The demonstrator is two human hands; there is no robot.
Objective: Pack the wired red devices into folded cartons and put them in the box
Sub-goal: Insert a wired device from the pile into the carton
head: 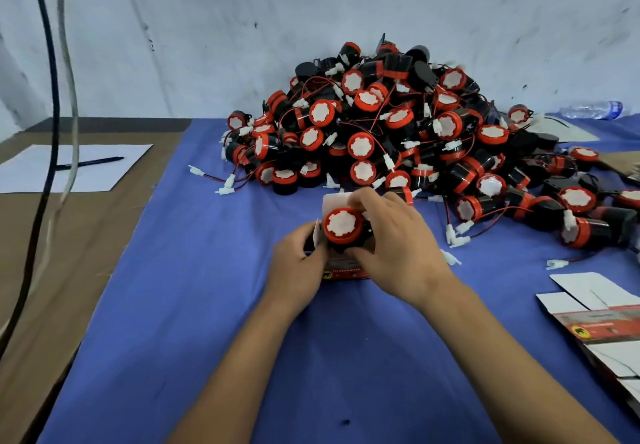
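Early on — left hand (298, 260) grips carton (343, 269), right hand (391, 246) pinches red device (343, 225) going in (big pile (398, 125) unpacked); box unseen.

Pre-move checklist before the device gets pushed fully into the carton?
1. Left hand holds the small red printed carton: ok.
2. Right hand grips the round red-and-black device with the white face: ok.
3. Device seated in the carton mouth: not ok, it stands well above it.
4. White top flap open behind the device: ok.
5. Device's wire tucked inside: cannot tell.
6. Shipping box within reach: cannot tell, none in view.
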